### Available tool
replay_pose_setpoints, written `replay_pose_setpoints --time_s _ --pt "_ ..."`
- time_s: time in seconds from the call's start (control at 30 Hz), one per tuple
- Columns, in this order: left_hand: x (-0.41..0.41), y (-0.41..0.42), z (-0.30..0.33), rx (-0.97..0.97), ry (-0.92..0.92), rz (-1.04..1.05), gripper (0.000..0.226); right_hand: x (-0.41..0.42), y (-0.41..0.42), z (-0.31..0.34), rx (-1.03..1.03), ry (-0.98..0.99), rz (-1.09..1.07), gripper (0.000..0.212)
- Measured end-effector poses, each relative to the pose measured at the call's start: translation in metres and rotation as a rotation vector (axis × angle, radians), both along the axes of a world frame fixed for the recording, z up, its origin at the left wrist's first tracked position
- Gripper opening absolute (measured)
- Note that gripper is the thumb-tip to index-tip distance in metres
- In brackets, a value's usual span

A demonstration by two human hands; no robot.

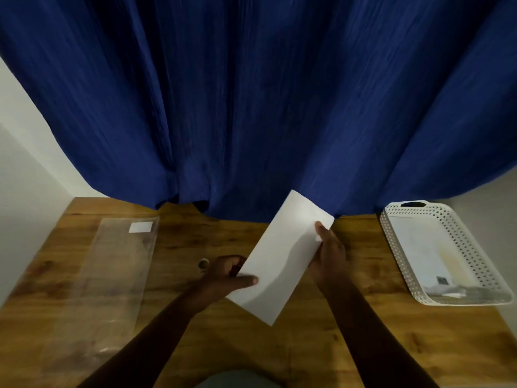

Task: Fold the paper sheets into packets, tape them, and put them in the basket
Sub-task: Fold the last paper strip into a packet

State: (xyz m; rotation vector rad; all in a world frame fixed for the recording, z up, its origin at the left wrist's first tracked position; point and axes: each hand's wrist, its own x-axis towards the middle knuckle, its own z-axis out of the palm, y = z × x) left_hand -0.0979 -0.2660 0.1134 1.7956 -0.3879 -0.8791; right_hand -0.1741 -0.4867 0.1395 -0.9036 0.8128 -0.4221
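1. Head view: both hands hold a folded white paper [282, 256] lifted over the middle of the wooden table [349, 275], tilted diagonally.
2. The left hand [223, 275] pinches the near-left edge, thumb on top and fingers curled beneath; the right hand [327, 256] clamps the far-right edge, thumb on the upper face.
3. The step looks like folding, with taping not yet done; no tape shows on the sheet.
4. Next likely calls for another fold or reaching for the small tape roll [203, 264] just beside the left hand.
5. The white perforated basket [475, 247] sits well apart at right, with some paper inside.
6. A clear plastic sleeve [112, 275] lies at left; a blue curtain [251, 107] hangs behind. Nothing blocks the way to the basket.
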Motion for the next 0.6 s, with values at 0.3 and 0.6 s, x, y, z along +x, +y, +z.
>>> replay_pose_setpoints --time_s 0.3,0.6 --pt "0.026 0.019 -0.06 -0.035 0.344 0.48 0.036 -0.05 -0.037 -0.094 0.009 0.35 0.134 0.031" --pt "0.013 0.026 -0.112 0.137 0.296 0.538 0.034 -0.079 -0.03 -0.158 -0.472 0.781 0.351 0.035"
